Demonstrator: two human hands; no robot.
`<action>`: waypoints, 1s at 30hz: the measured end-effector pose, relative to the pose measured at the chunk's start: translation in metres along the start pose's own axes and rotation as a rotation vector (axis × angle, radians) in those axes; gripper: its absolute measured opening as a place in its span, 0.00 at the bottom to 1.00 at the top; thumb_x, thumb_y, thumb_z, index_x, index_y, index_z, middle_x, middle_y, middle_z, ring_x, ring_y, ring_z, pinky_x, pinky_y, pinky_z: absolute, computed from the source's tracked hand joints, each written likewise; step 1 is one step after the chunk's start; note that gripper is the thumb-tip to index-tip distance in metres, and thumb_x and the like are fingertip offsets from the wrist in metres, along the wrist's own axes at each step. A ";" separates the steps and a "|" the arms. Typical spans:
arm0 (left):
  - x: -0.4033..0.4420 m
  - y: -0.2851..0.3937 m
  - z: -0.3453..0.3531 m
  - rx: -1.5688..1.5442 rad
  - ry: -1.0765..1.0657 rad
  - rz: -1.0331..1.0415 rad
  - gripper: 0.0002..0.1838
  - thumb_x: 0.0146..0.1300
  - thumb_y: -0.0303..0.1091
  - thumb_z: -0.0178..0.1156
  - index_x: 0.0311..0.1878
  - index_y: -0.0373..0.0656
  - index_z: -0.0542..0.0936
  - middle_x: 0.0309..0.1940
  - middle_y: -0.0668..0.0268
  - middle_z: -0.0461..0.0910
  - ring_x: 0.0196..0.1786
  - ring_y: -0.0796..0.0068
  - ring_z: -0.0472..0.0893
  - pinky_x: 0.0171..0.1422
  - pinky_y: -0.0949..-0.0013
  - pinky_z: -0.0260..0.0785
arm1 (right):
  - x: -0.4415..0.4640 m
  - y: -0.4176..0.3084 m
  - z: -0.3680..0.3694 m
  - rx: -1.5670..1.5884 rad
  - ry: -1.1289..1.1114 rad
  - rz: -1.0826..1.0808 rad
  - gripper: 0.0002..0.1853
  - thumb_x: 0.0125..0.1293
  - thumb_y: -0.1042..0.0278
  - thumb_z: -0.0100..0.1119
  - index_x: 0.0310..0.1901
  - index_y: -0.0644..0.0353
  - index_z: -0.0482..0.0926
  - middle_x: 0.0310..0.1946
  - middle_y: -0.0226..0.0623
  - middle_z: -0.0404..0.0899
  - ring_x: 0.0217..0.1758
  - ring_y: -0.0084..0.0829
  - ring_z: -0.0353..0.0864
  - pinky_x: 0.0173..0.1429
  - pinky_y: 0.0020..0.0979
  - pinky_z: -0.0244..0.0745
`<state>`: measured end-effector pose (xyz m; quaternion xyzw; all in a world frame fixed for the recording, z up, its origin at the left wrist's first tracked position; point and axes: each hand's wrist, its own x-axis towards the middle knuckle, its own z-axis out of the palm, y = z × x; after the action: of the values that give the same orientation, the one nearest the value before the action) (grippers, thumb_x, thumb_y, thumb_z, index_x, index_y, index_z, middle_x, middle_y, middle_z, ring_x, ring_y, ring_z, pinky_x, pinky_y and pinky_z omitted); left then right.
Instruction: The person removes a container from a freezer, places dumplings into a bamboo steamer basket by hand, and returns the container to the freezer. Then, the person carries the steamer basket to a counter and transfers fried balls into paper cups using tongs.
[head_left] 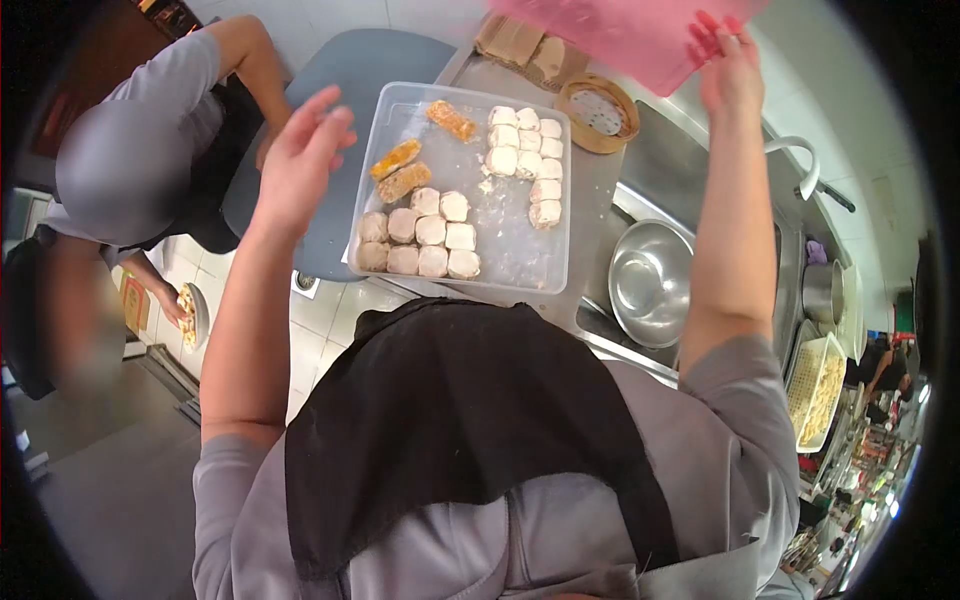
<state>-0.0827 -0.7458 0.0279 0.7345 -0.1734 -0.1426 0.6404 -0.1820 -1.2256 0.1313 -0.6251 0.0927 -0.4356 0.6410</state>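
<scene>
My right hand (728, 75) is raised at the upper right and grips the edge of a translucent pink plastic sheet (640, 35); some fingers show through it. Whether the sheet is a lid, I cannot tell. My left hand (305, 150) is up, holding nothing, its fingers partly spread, near the left side of a clear plastic box (463, 286). Inside the box are several pale round dough pieces at the front left (430, 232) and whiter ones at the back right (528, 140). Three orange crumb-coated pieces (404, 182) also lie in it.
A round bamboo steamer (630, 120) and brown packets (520, 45) sit behind the box. Right of it, a metal bowl (650, 280) stands by the sink and white faucet (806, 165). A basket of food (818, 390) is farther right. Two people are at the left, one holding a dish (195, 318).
</scene>
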 end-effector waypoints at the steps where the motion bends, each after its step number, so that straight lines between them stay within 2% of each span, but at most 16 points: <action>1: -0.006 -0.017 -0.003 0.032 -0.007 -0.018 0.26 0.73 0.45 0.55 0.69 0.45 0.71 0.55 0.66 0.80 0.52 0.76 0.80 0.55 0.71 0.69 | 0.014 0.003 -0.006 -0.030 0.059 0.004 0.16 0.75 0.75 0.46 0.62 0.60 0.61 0.56 0.51 0.79 0.51 0.46 0.81 0.52 0.45 0.76; 3: -0.025 -0.041 -0.013 0.139 -0.051 -0.136 0.24 0.73 0.45 0.56 0.67 0.44 0.73 0.53 0.66 0.81 0.50 0.76 0.80 0.53 0.71 0.70 | 0.029 0.012 -0.014 -0.093 0.175 0.018 0.17 0.75 0.75 0.46 0.62 0.59 0.61 0.55 0.50 0.79 0.52 0.44 0.80 0.53 0.45 0.75; 6: -0.057 -0.081 -0.027 0.165 0.003 -0.233 0.22 0.71 0.43 0.58 0.63 0.40 0.76 0.47 0.69 0.82 0.46 0.79 0.80 0.48 0.74 0.70 | 0.040 0.038 -0.031 -0.072 0.289 0.043 0.16 0.72 0.77 0.47 0.59 0.59 0.64 0.48 0.47 0.82 0.44 0.36 0.81 0.38 0.31 0.72; 7: -0.068 -0.089 -0.032 0.151 0.044 -0.249 0.22 0.71 0.42 0.59 0.62 0.39 0.77 0.44 0.70 0.82 0.44 0.80 0.80 0.46 0.75 0.70 | 0.044 0.046 -0.036 -0.074 0.307 0.059 0.15 0.72 0.77 0.46 0.59 0.59 0.64 0.47 0.46 0.82 0.44 0.35 0.81 0.38 0.31 0.72; 10: -0.098 -0.099 -0.047 0.172 0.095 -0.416 0.22 0.72 0.44 0.57 0.64 0.42 0.75 0.50 0.67 0.82 0.47 0.77 0.81 0.49 0.72 0.71 | 0.060 0.080 -0.057 -0.055 0.314 0.095 0.15 0.71 0.78 0.46 0.57 0.58 0.66 0.44 0.43 0.82 0.43 0.34 0.81 0.38 0.31 0.72; 12: -0.114 -0.104 -0.053 0.202 0.128 -0.469 0.22 0.73 0.44 0.57 0.64 0.42 0.75 0.49 0.67 0.82 0.47 0.77 0.82 0.49 0.72 0.71 | 0.074 0.109 -0.077 -0.014 0.267 0.102 0.14 0.70 0.78 0.46 0.56 0.58 0.67 0.42 0.40 0.82 0.42 0.33 0.81 0.37 0.30 0.71; 15: -0.122 -0.108 -0.052 0.222 0.163 -0.508 0.22 0.73 0.45 0.56 0.64 0.42 0.75 0.49 0.67 0.82 0.47 0.76 0.82 0.49 0.71 0.71 | 0.083 0.145 -0.095 -0.011 0.210 0.250 0.12 0.69 0.78 0.47 0.53 0.57 0.70 0.44 0.37 0.81 0.46 0.33 0.81 0.44 0.38 0.74; 18: -0.124 -0.111 -0.046 0.214 0.154 -0.493 0.22 0.74 0.45 0.55 0.64 0.42 0.75 0.49 0.66 0.82 0.48 0.75 0.82 0.49 0.71 0.71 | 0.060 0.161 -0.088 -0.226 0.290 0.405 0.18 0.72 0.69 0.49 0.62 0.54 0.67 0.48 0.35 0.81 0.52 0.34 0.79 0.55 0.50 0.69; 21: -0.114 -0.104 -0.034 0.197 0.125 -0.463 0.23 0.74 0.47 0.54 0.64 0.43 0.75 0.49 0.66 0.82 0.48 0.75 0.82 0.50 0.70 0.71 | 0.049 0.162 -0.086 -0.404 0.214 0.573 0.21 0.73 0.65 0.50 0.66 0.53 0.67 0.50 0.34 0.81 0.55 0.35 0.79 0.59 0.57 0.65; 24: -0.101 -0.105 -0.024 0.150 0.103 -0.424 0.24 0.75 0.49 0.53 0.64 0.43 0.75 0.51 0.65 0.82 0.50 0.75 0.81 0.52 0.70 0.71 | 0.058 0.165 -0.100 -0.591 0.220 0.595 0.25 0.73 0.63 0.52 0.69 0.54 0.64 0.52 0.36 0.81 0.56 0.33 0.79 0.58 0.49 0.70; 26: -0.091 -0.105 -0.017 0.133 0.094 -0.385 0.24 0.75 0.50 0.53 0.64 0.43 0.75 0.52 0.65 0.82 0.52 0.75 0.80 0.52 0.70 0.70 | 0.038 0.136 -0.072 -0.521 0.289 0.408 0.23 0.74 0.62 0.52 0.68 0.56 0.67 0.53 0.37 0.81 0.54 0.32 0.80 0.55 0.41 0.72; 27: -0.087 -0.110 -0.013 0.100 0.108 -0.314 0.26 0.73 0.49 0.55 0.64 0.38 0.75 0.50 0.63 0.81 0.52 0.74 0.79 0.55 0.70 0.71 | 0.019 0.121 -0.051 -0.487 0.323 0.313 0.23 0.74 0.61 0.53 0.67 0.57 0.69 0.53 0.37 0.81 0.53 0.31 0.81 0.54 0.37 0.74; 29: -0.077 -0.121 -0.005 0.133 0.125 -0.195 0.27 0.73 0.48 0.56 0.65 0.37 0.74 0.51 0.61 0.81 0.54 0.73 0.78 0.57 0.69 0.70 | -0.018 0.108 -0.024 -0.411 -0.049 0.197 0.19 0.74 0.60 0.52 0.60 0.60 0.76 0.49 0.37 0.83 0.48 0.28 0.82 0.48 0.28 0.75; 30: -0.072 -0.124 -0.002 0.148 0.135 -0.133 0.27 0.73 0.48 0.56 0.65 0.37 0.74 0.52 0.60 0.81 0.54 0.72 0.78 0.58 0.69 0.70 | -0.056 0.084 0.015 -0.452 -0.245 0.204 0.15 0.73 0.63 0.52 0.54 0.59 0.82 0.43 0.34 0.85 0.45 0.25 0.82 0.48 0.29 0.76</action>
<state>-0.1377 -0.6983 -0.0953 0.7977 -0.0907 -0.1218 0.5836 -0.1688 -1.1907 0.0361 -0.7879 0.1716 -0.2582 0.5321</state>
